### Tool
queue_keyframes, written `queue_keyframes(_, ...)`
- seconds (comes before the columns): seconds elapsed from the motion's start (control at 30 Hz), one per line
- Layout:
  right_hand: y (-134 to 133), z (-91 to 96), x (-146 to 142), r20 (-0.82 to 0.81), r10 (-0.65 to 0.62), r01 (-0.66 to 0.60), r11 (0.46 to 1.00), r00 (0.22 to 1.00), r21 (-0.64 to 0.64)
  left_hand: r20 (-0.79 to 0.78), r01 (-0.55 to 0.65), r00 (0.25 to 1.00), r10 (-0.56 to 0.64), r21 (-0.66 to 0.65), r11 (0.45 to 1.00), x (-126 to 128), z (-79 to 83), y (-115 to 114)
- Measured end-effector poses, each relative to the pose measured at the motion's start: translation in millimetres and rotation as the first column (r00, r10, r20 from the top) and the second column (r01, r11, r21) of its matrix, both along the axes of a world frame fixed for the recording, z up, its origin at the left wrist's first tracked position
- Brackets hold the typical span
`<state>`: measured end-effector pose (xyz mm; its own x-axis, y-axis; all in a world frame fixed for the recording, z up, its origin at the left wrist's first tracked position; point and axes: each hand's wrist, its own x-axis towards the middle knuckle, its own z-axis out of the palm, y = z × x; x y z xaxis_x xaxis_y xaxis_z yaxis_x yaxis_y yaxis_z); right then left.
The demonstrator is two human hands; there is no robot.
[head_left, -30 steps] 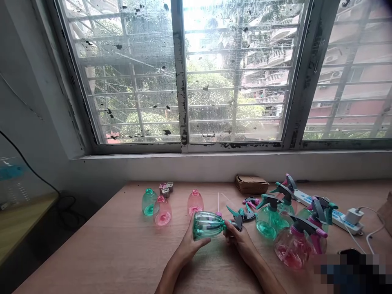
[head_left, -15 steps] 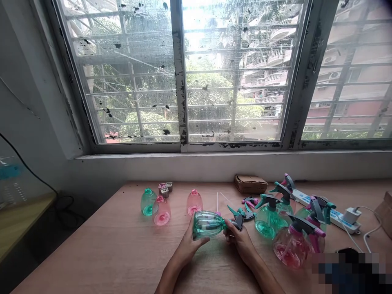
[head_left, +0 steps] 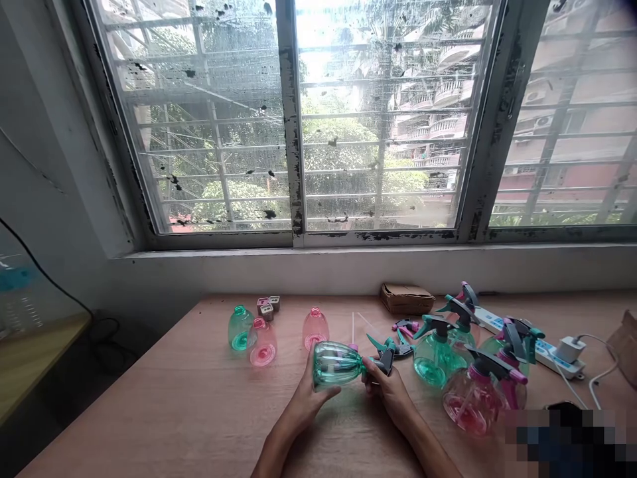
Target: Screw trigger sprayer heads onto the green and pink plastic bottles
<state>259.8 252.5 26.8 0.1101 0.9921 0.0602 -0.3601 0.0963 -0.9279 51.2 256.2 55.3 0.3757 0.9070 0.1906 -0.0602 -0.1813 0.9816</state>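
- From here I see the left hand [head_left: 304, 388] cupping the base end of the green bottle [head_left: 336, 364].
- The right hand [head_left: 388, 387] pinches the spray head [head_left: 386, 360] at its neck.
- I read the bottle as lying sideways between both hands, neither nearer, its long axis roughly parallel to the far edge of the table [head_left: 199, 405].

Bare forearms [head_left: 279, 435], bare fingers [head_left: 328, 393]
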Motion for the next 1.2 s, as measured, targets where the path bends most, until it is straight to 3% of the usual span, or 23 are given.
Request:
queue_keyframes(0.2, 0, 0.5, 0, 0.007, -0.003, 0.003, 1.000, 1.000, 0.006, 0.003, 0.031, 1.000, -0.031, 0.016, 0.999, 1, 9.7, -2)
queue_keyframes(0.83, 5, -8.8, 1, 0.012, 0.013, -0.013, 1.000, 1.000, 0.014, 0.030, -0.014, 0.999, 0.015, -0.008, 1.000, 0, -1.3, 4)
queue_keyframes(1.2, 4, -5.0, 2, -0.006, 0.000, 0.000, 1.000, 1.000, 0.012, 0.018, 0.006, 1.000, -0.006, 0.002, 1.000, 1, 7.4, 0)
